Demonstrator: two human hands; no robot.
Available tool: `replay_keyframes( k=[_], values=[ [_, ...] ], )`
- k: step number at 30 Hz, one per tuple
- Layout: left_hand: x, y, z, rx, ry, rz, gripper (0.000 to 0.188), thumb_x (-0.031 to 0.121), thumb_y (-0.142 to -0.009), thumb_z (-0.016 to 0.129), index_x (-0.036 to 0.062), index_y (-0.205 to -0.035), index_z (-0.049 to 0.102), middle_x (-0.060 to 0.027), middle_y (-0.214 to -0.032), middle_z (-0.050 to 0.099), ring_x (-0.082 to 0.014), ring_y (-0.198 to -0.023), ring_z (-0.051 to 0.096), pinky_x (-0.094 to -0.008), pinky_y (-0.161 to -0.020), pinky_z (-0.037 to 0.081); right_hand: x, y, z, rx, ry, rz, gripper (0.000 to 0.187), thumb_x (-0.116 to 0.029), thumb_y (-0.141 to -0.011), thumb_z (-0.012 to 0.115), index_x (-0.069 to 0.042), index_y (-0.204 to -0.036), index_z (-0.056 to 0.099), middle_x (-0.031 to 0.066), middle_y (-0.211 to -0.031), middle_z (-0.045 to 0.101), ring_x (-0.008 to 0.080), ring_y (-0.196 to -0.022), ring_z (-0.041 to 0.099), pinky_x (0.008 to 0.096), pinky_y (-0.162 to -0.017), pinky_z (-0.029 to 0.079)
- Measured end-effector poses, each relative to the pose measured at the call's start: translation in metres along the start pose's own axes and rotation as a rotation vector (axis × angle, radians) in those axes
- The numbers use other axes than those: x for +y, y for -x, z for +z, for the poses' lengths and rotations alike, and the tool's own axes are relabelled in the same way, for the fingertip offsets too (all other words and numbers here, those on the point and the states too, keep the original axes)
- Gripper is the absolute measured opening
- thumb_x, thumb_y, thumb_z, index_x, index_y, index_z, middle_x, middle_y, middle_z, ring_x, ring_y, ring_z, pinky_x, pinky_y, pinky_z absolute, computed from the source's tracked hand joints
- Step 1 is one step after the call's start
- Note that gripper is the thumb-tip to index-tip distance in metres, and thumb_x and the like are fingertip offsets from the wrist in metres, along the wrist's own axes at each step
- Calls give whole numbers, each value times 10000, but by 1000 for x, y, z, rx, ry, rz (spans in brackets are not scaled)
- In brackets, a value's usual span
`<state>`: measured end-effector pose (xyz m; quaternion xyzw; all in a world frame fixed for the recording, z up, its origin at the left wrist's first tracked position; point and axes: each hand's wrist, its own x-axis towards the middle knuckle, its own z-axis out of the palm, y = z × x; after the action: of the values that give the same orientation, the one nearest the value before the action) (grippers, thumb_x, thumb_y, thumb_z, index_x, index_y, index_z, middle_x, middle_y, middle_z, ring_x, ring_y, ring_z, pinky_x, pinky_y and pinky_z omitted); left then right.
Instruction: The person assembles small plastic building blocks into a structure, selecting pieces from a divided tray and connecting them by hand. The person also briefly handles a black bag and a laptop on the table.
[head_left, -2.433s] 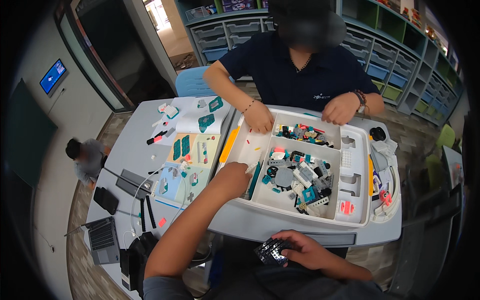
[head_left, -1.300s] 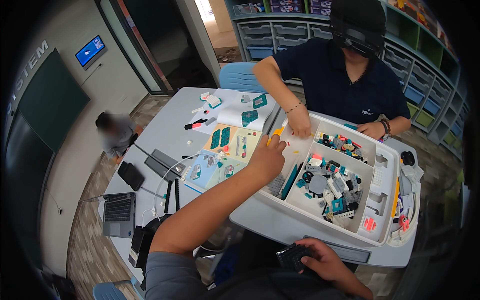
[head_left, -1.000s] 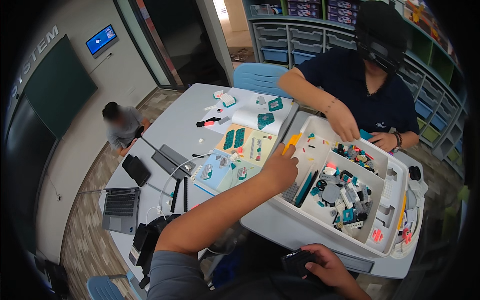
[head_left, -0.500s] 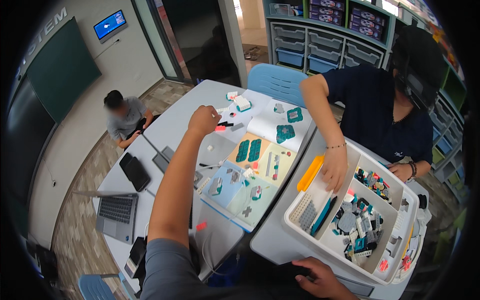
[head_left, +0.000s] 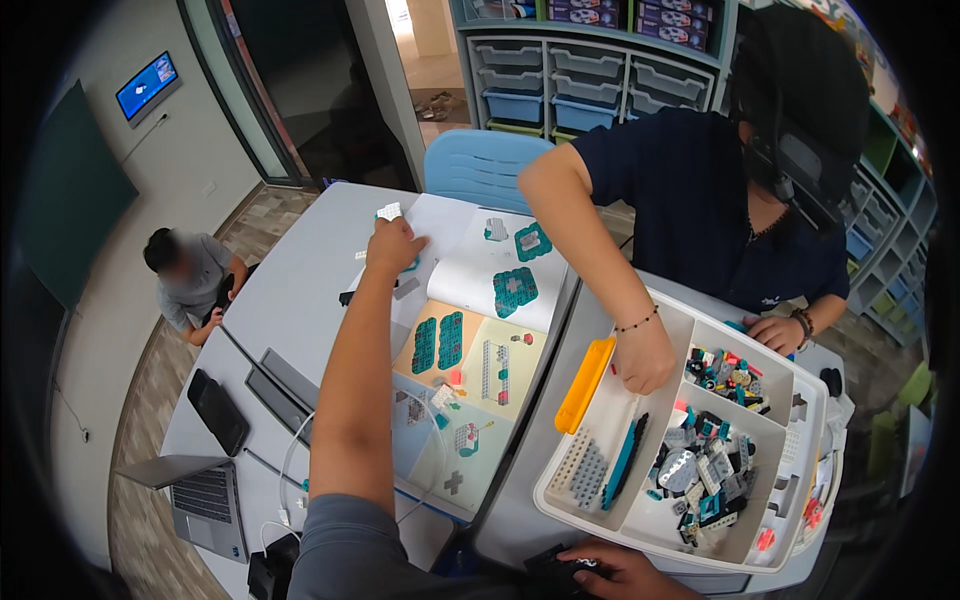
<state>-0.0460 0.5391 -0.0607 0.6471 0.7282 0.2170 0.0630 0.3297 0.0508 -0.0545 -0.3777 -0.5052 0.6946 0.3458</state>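
Observation:
My left hand (head_left: 395, 243) is stretched out over the far part of the table. Its fingers are closed on a small white-and-teal brick build, mostly hidden, with a teal edge (head_left: 412, 264) showing below. A white brick piece (head_left: 388, 211) lies just beyond the fingertips. Under and beside my forearm is the open instruction booklet (head_left: 540, 330), with several loose bricks on its pages. Near the lower edge, my right hand (head_left: 625, 572) curls its fingers over a black object (head_left: 556, 568) whose kind I cannot make out.
A white sorting box (head_left: 548, 490) of bricks stands at right; a co-worker's hand (head_left: 645, 355) reaches into it beside its yellow handle (head_left: 585, 385). Laptops (head_left: 205, 505), a black phone-like device (head_left: 215, 410) and white cables (head_left: 290, 470) lie left. Another person (head_left: 190, 275) sits beyond.
My left hand has come down onto the brick pieces and closed on one. My right hand now rests on a black object. The co-worker's hand remains in the box. The view has shifted.

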Motion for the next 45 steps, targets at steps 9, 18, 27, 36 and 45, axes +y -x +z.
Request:
replay_keyframes(
  k=[9, 18, 27, 36, 45],
  values=[
    [-3, 60, -93, -148, 883, -76, 456, 163, -891, 790, 15, -1262, 570, -116, -1131, 658, -163, -959, 664, -301, -832, 541, -9, 1, 5, 11, -19, 50, 310, -58, -1015, 592, -27, -1322, 624, 59, -1102, 666, 150, -869, 619, 310, -784, 511],
    [46, 208, -219, -324, 1463, -65, 433, 250, -1091, 437, -78, -1363, 513, -231, -1197, 687, -273, -1094, 711, -358, -928, 604, -26, -68, 76, -37, 81, -153, 380, -32, -1010, 603, -24, -1386, 553, 136, -1209, 585, 123, -805, 702, 249, -724, 571],
    [44, 354, -236, -106, 1344, -115, 485, 234, -1037, 601, -54, -1407, 480, -201, -1269, 651, -233, -1192, 648, -356, -1038, 525, -10, -134, 142, -31, 453, -409, 654, -155, -950, 702, -65, -1533, 421, 183, -1190, 639, 164, -743, 619, 309, -747, 536],
    [125, 463, -223, -60, 228, 853, 587, 48, -750, 865, 20, -1280, 614, -191, -1320, 578, -339, -1179, 616, -406, -1015, 516, -31, -18, 90, -162, -295, -286, 481, -207, -1036, 640, -16, -1439, 460, 50, -1091, 667, 86, -903, 623, 257, -777, 525],
    [203, 503, -163, -748, 697, 519, 649, 203, -882, 810, 73, -1448, 521, -197, -1435, 517, -357, -1333, 493, -465, -1084, 430, -36, 95, -4, 202, 91, -561, 469, -217, -973, 716, -13, -1350, 525, 67, -977, 661, 116, -846, 637, 307, -767, 530]
  ],
)
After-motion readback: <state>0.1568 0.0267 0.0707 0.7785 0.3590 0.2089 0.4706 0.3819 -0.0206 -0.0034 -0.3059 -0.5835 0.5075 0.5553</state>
